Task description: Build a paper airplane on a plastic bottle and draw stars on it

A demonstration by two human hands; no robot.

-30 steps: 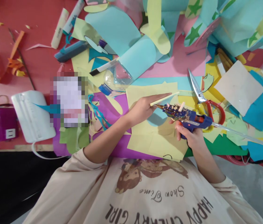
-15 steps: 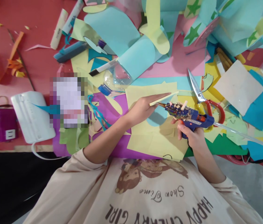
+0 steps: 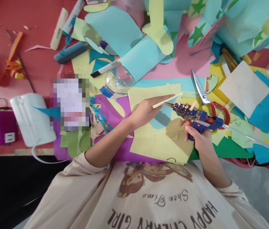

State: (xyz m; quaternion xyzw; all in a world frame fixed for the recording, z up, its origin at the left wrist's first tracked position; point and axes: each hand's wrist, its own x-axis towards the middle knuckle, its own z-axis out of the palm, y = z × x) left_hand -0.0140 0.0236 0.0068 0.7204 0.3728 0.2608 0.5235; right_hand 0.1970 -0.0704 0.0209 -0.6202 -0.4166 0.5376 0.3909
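My right hand (image 3: 197, 135) is wrapped round the grip of a blue hot glue gun (image 3: 194, 116), its body stuck with scraps and a clear glue stick (image 3: 249, 135) coming out of its back. The nozzle points left, close to the edge of a pale yellow paper piece (image 3: 162, 101); whether it touches I cannot tell. That piece is held on edge in my left hand (image 3: 146, 111), whose fingers lie straight along its far side. Beneath both hands are yellow sheets (image 3: 153, 143) with a light blue rounded shape (image 3: 157, 122) on them.
Red-handled scissors (image 3: 206, 98) lie open to the right. Ahead are a plastic bottle (image 3: 122, 76) wrapped in light blue paper and several cut paper shapes. Markers (image 3: 59, 28) and a white case (image 3: 33, 119) are at the left. Square pink paper (image 3: 245, 89) lies at the right.
The glue gun in my right hand has shifted a little to the right, its nozzle sliding along the edge of the paper piece. My left hand has hardly moved.
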